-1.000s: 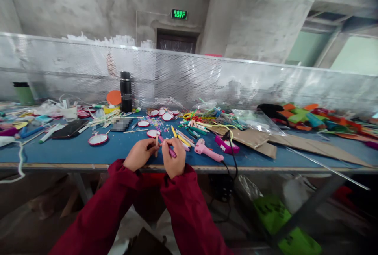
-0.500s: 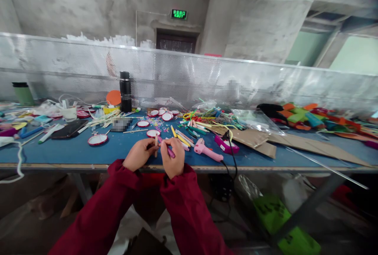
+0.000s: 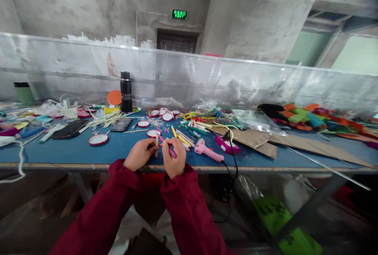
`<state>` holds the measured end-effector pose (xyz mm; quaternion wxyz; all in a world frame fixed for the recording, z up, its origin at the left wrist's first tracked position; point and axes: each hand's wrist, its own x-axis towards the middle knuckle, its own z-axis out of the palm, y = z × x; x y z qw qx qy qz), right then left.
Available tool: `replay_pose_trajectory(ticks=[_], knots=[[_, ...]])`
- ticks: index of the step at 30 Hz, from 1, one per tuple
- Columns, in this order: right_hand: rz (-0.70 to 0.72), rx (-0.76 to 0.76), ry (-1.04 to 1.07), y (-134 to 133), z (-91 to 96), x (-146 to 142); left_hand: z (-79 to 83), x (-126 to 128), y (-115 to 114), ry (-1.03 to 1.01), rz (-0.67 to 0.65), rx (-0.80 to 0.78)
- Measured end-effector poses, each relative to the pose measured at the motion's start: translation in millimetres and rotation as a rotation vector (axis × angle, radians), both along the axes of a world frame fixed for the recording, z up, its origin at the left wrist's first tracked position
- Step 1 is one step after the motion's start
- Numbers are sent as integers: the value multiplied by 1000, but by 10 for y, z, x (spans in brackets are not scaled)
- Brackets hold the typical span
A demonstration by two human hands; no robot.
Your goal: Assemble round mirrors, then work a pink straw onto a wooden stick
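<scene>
Over the front edge of the blue table, my left hand (image 3: pixel 140 154) pinches a flat wooden craft stick (image 3: pixel 156 146) that stands nearly upright. My right hand (image 3: pixel 174 159) is closed around a purple marker (image 3: pixel 171 152), its tip end pointing up and left toward the stick. Whether the tip touches the stick is too small to tell. Just behind my hands lies a small white disc with a red rim (image 3: pixel 153 133). To the right of my right hand are several loose markers (image 3: pixel 183 140) and a pink glue gun (image 3: pixel 208 150).
A black bottle (image 3: pixel 126 93) stands at the back, left of several red-rimmed discs (image 3: pixel 167 117). A dark phone (image 3: pixel 70 128) lies at left. Cardboard strips (image 3: pixel 251 137), a purple box with a cable (image 3: pixel 226 145) and colourful scraps (image 3: pixel 307 116) are at right. A perforated metal screen (image 3: pixel 177 78) runs behind.
My right hand with the purple marker has shifted slightly to the right, away from the stick. My left hand keeps its hold on the craft stick, almost still.
</scene>
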<state>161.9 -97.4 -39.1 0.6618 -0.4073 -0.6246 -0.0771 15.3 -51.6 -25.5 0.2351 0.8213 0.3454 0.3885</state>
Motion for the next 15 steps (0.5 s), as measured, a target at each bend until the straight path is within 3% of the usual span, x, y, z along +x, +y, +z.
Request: replay_pose_trajectory(ticks=[15], knots=[[-10, 10, -13, 9, -4, 0, -5, -7, -1, -12, -10, -15]])
